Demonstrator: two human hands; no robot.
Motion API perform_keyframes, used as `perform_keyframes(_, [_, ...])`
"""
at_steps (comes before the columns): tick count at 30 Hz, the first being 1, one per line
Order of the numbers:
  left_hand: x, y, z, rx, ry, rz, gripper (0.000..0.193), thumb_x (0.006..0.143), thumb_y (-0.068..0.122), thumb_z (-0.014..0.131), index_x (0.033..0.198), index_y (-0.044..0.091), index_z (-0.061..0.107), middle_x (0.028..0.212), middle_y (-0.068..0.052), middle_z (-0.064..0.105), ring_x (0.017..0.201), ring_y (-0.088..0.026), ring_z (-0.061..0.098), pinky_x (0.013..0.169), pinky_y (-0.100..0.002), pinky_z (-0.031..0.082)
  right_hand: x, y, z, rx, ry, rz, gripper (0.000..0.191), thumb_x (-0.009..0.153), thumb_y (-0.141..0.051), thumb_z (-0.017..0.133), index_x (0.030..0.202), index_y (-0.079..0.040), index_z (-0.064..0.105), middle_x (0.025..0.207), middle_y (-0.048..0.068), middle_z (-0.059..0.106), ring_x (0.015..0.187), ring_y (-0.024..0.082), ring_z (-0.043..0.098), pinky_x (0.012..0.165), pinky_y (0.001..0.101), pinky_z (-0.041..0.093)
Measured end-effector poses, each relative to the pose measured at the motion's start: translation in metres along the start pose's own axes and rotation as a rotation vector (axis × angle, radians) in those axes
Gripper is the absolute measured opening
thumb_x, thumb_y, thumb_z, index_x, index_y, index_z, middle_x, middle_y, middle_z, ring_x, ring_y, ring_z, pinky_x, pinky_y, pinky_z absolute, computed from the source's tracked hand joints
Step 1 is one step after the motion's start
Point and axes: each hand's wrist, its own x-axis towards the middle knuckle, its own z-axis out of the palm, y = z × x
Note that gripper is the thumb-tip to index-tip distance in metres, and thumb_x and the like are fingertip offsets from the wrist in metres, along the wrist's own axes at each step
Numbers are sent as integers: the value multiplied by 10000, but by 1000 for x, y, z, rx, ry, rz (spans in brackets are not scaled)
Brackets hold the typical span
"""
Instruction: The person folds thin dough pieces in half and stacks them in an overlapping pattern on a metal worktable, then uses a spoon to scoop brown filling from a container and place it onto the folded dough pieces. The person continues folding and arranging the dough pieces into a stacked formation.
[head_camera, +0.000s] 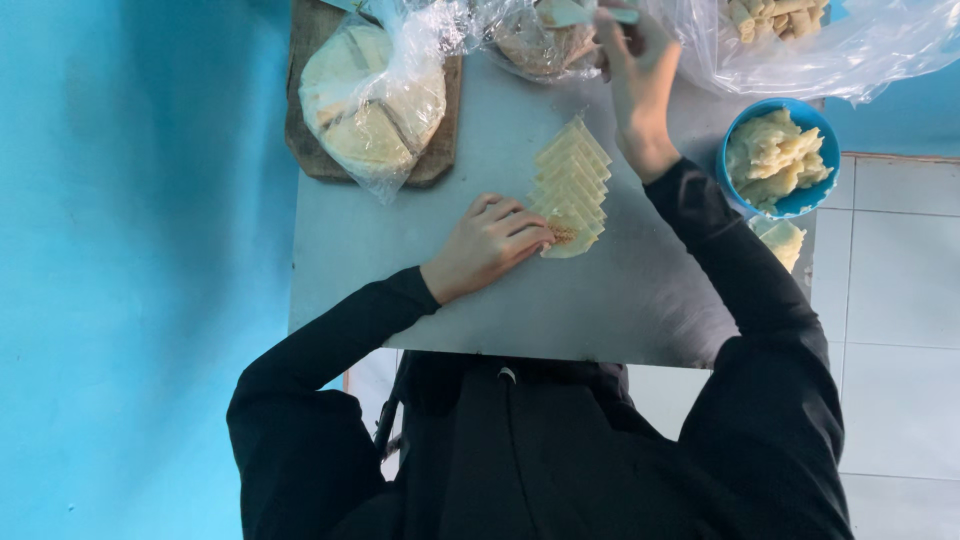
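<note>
A row of overlapping pale yellow dough wrappers (572, 180) lies on the grey table (470, 300). My left hand (488, 243) rests flat beside it, fingertips pressing the nearest wrapper, which carries a small dab of brown filling (560, 233). My right hand (637, 70) is stretched to the far edge, closed on the handle of a pale utensil (585, 14). The utensil sits at a clear bag of brownish filling (540, 45). Both arms wear black sleeves.
A bag of round flat dough (370, 95) sits on a wooden board (440, 150) at the far left. A blue bowl (800, 198) of folded pastries stands at right, one loose piece (782, 240) beside it. Another plastic bag (860, 50) holds rolled pieces.
</note>
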Motion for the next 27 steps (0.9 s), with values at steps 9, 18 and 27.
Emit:
perform_keyframes(9, [-1,3,2,40,-6,9,146,944,187,761,1077,146,718,1140,20,695,1094,-190,598,988,-394,424,-33,-13,-32,-116,-220,-48,453,1046,-146,735,1435,-34,530,951,-11,660,760,36,578,667,203,475])
perform_keyframes(18, [2,5,-1,56,58,-16,231,935,162,770,1154,169,698,1102,45,694,1062,-174,609,957,-371,429,-137,-39,-87,-632,-663,-81,237,871,-62,793,1100,-65,733,978,32,678,807,127,645,713,273,519])
perform_keyframes(27, [5,8,-2,98,29,-28,261,949,183,788,1166,161,645,1050,28,675,1029,-169,621,930,-366,439,-165,-36,-75,-789,-539,-398,163,900,-57,780,1055,-66,727,1007,63,656,900,262,666,781,360,545])
